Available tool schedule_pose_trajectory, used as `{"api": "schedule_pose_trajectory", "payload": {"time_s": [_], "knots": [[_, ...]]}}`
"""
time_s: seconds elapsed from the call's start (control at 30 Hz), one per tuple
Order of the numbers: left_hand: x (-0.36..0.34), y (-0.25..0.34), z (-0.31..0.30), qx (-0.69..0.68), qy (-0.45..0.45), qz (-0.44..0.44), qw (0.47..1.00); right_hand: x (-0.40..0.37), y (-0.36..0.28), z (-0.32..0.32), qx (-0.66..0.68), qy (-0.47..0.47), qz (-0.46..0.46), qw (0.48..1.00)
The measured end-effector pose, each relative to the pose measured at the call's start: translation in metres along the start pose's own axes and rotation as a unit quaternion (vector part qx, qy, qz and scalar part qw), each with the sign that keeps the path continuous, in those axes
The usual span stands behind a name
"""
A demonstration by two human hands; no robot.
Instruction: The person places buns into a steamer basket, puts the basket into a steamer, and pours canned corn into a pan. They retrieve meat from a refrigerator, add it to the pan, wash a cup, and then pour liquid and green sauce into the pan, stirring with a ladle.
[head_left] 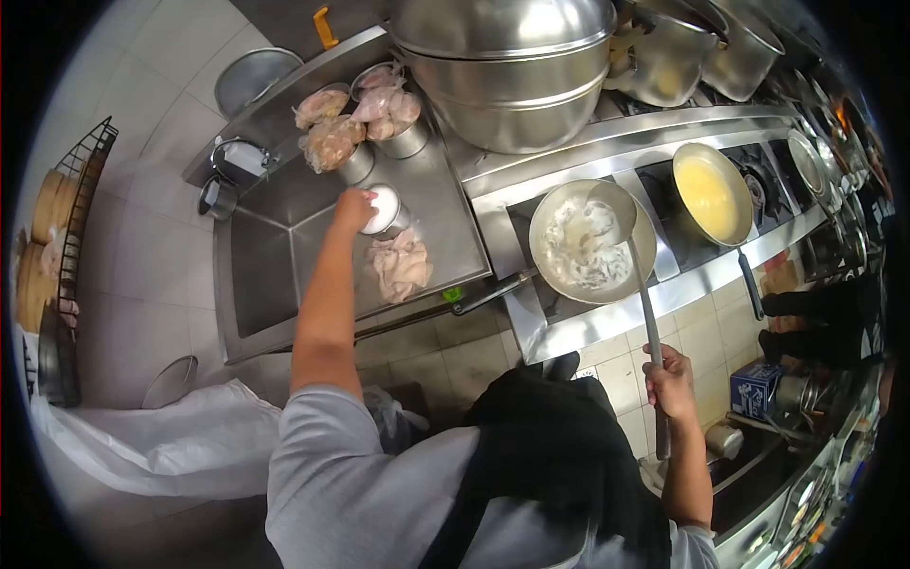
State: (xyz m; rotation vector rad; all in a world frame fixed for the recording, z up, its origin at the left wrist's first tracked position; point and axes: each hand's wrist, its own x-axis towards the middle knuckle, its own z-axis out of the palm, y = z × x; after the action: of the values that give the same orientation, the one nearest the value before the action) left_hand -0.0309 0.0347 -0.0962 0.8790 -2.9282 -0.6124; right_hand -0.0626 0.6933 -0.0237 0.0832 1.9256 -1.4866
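My left hand (356,210) reaches to a metal canister (390,228) with white contents (384,206) at its top. Its fingers are drawn together at the rim, and what they pinch is hidden. A crumpled beige cloth (399,266) lies just below the canister on the steel counter. My right hand (671,381) is wrapped round the long handle of a ladle (646,302). The ladle's bowl (613,211) rests in a light-coloured pan (548,268) holding a white, partly frothy mixture. That pan sits on the stove, its handle pointing left.
A second pan (746,228) with yellow liquid stands to the right on the stove. Behind are a large covered steel pot (502,90) and other pots (668,71). Plastic-covered canisters (402,142) stand beyond the white one. A sink (261,275) lies left; people's dark-clad legs (820,322) show at right.
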Motion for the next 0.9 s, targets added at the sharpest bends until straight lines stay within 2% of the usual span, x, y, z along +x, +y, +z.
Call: {"api": "schedule_pose_trajectory", "payload": {"time_s": [0.03, 0.1, 0.13, 0.17, 0.2, 0.23, 0.27, 0.33, 0.37, 0.47, 0.5, 0.53, 0.57, 0.63, 0.7, 0.73, 0.83, 0.87, 0.9], "knots": [[-0.004, 0.003, -0.006, 0.001, 0.001, -0.002, 1.000, 0.000, 0.001, 0.000, -0.025, 0.017, -0.004, 1.000], [-0.010, 0.009, -0.013, 0.041, -0.044, 0.081, 0.995, -0.006, -0.006, 0.001, -0.057, 0.025, -0.003, 0.998], [-0.008, 0.005, -0.009, 0.042, -0.042, 0.081, 0.995, -0.007, -0.009, 0.002, -0.089, 0.034, -0.002, 0.995], [-0.004, 0.000, -0.002, 0.074, -0.037, 0.123, 0.989, -0.005, -0.003, 0.000, -0.088, 0.034, -0.003, 0.996], [-0.004, 0.002, -0.001, 0.105, -0.032, 0.165, 0.980, -0.002, 0.006, -0.003, -0.148, 0.042, -0.050, 0.987], [-0.001, 0.003, -0.002, 0.105, -0.033, 0.165, 0.980, 0.001, 0.014, -0.003, -0.208, 0.050, -0.095, 0.972], [0.001, 0.003, -0.001, 0.087, -0.062, 0.130, 0.986, 0.004, 0.020, -0.003, -0.208, 0.049, -0.094, 0.972], [-0.005, 0.012, -0.004, 0.066, -0.094, 0.091, 0.989, 0.008, 0.024, 0.002, -0.384, 0.100, -0.139, 0.907], [-0.009, 0.018, -0.007, 0.068, -0.091, 0.076, 0.991, 0.010, 0.030, 0.005, -0.385, 0.097, -0.138, 0.907], [-0.008, 0.023, -0.005, 0.066, -0.078, 0.056, 0.993, 0.015, 0.040, 0.008, -0.362, 0.093, -0.167, 0.912], [-0.007, 0.021, -0.003, 0.062, -0.070, 0.048, 0.994, 0.014, 0.036, 0.013, -0.217, 0.054, -0.075, 0.972], [-0.006, 0.016, 0.002, 0.061, -0.071, 0.047, 0.995, 0.013, 0.033, 0.016, -0.063, 0.013, 0.020, 0.998], [-0.004, 0.013, 0.007, 0.055, -0.049, 0.047, 0.996, 0.016, 0.035, 0.015, -0.063, 0.013, 0.020, 0.998], [-0.004, 0.009, 0.012, 0.048, -0.032, 0.049, 0.997, 0.017, 0.040, 0.014, 0.038, -0.005, 0.034, 0.999], [-0.004, 0.008, 0.022, 0.047, 0.023, 0.050, 0.997, 0.015, 0.035, 0.013, 0.043, -0.008, 0.040, 0.998], [-0.005, 0.006, 0.027, 0.045, 0.017, 0.054, 0.997, 0.013, 0.032, 0.013, 0.048, -0.014, 0.044, 0.998], [-0.003, 0.003, 0.033, 0.026, 0.092, 0.069, 0.993, 0.009, 0.029, 0.012, 0.060, 0.000, 0.042, 0.997], [-0.001, 0.004, 0.034, 0.023, 0.092, 0.075, 0.993, 0.007, 0.026, 0.012, 0.062, 0.006, 0.040, 0.997], [0.000, 0.006, 0.034, -0.008, 0.087, 0.027, 0.996, 0.005, 0.022, 0.012, 0.022, 0.010, 0.035, 0.999]]}}
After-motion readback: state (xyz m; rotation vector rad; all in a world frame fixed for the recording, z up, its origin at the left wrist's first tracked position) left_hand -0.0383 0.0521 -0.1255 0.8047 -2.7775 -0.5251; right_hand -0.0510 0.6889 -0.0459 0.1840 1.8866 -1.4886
